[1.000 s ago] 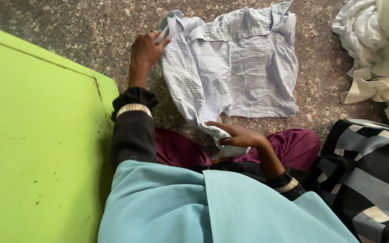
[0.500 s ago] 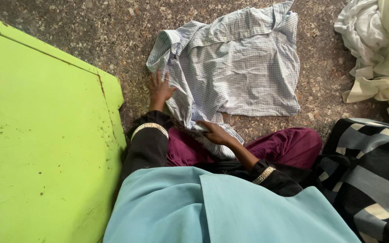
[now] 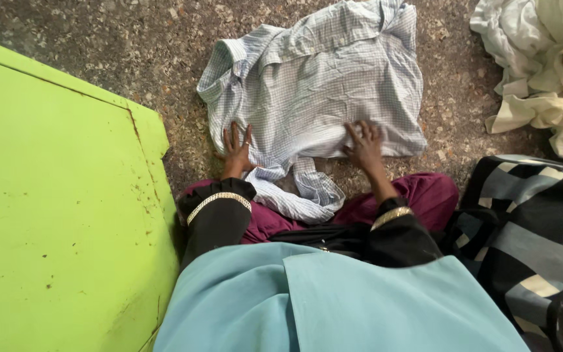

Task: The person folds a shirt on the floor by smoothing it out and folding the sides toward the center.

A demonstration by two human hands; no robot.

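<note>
Pressing shirt (image 3: pixel 320 85) on speckled floor (image 3: pixel 131 52).

Shirt (image 3: pixel 320 85): thin checked woven cloth, matt, creased. Floor (image 3: pixel 131 52): speckled stone, rough-looking. Green panel (image 3: pixel 53 208): smooth painted surface, scuffed. Bag (image 3: pixel 529 228): striped cloth.

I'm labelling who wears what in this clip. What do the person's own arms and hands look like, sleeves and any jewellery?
Both arms are in black sleeves, each ending in a gold patterned cuff band at the wrist. The left hand has a ring on one finger; the right hand is bare with spread fingers, and any ring there is too blurred to tell. A light blue draped cloth covers the upper arms.
</note>
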